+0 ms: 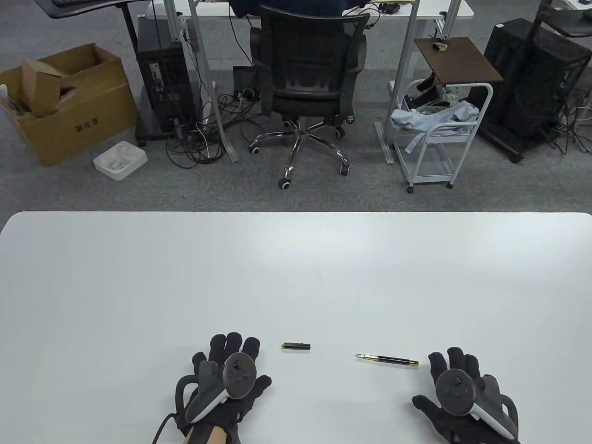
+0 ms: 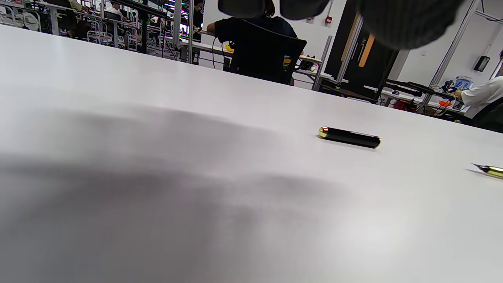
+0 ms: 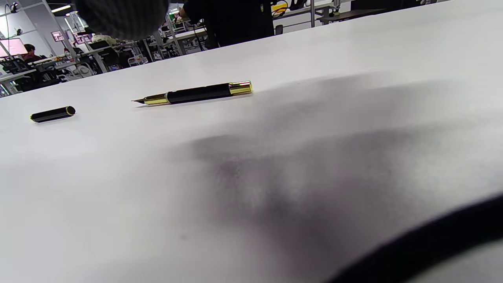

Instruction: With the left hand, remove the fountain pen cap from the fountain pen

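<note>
The black and gold pen cap (image 1: 296,346) lies alone on the white table (image 1: 296,268), just right of my left hand (image 1: 229,370). It also shows in the left wrist view (image 2: 349,137) and the right wrist view (image 3: 52,114). The uncapped fountain pen (image 1: 387,360) lies with its nib pointing left, just left of my right hand (image 1: 462,388); it shows in the right wrist view (image 3: 194,94), and its nib shows in the left wrist view (image 2: 489,170). Both hands rest flat on the table, fingers spread, holding nothing.
Beyond the table's far edge stand a black office chair (image 1: 310,78), a white trolley (image 1: 437,138), a cardboard box (image 1: 64,101) and desks with cables.
</note>
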A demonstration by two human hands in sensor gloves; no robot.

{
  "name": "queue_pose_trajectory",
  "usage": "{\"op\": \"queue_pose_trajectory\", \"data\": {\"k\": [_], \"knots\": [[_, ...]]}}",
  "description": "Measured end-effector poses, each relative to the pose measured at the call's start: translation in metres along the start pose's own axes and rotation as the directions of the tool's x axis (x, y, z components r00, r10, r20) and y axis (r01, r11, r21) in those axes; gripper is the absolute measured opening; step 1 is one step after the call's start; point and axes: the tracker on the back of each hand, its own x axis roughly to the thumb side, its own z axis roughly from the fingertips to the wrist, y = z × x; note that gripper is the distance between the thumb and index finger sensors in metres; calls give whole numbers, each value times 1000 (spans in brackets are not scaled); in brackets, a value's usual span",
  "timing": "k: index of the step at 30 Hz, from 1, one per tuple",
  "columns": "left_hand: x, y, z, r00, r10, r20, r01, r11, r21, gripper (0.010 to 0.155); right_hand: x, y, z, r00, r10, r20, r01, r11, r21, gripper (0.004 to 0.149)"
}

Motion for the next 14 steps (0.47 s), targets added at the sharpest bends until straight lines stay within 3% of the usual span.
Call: {"op": "queue_pose_trajectory", "data": {"k": [14], "knots": [[1, -2, 1, 1000, -8, -10, 8, 1000, -11, 78, 2, 2, 0, 1000, 3, 23, -3, 1000, 6, 86]]}}
